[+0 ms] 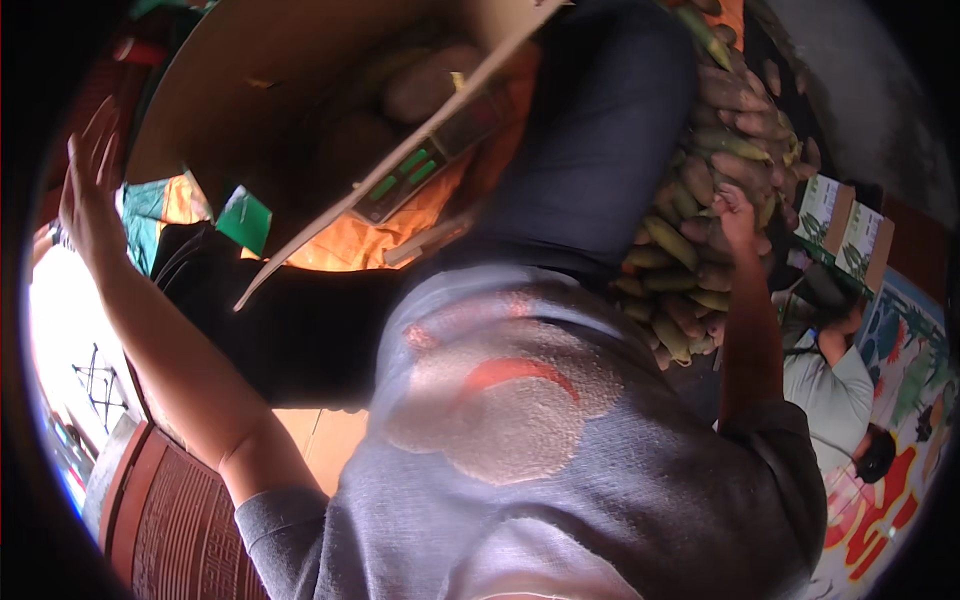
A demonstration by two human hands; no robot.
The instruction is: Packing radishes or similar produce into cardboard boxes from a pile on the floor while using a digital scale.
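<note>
My left hand [92, 195] is raised at the far left, its fingers stretched and apart, with nothing in it. It is nearest the left wall of a large open cardboard box [210, 110]. Large brownish rounded produce [432, 85] lies in shadow inside the box. On the right, my right hand [735, 212] hovers over or touches a big heap of long brown and yellow-green tubers [700, 180], which look like sweet potatoes. Its fingers are curled together; whatever they may hold cannot be made out.
A digital scale [405, 178] with green displays sits beside the box, above orange cloth [350, 245]. My dark-trousered leg [610, 130] lies between box and heap. Small printed cartons [840, 225] stand to the right, near another person [835, 400]. Red-brown slatted furniture [185, 510] is at lower left.
</note>
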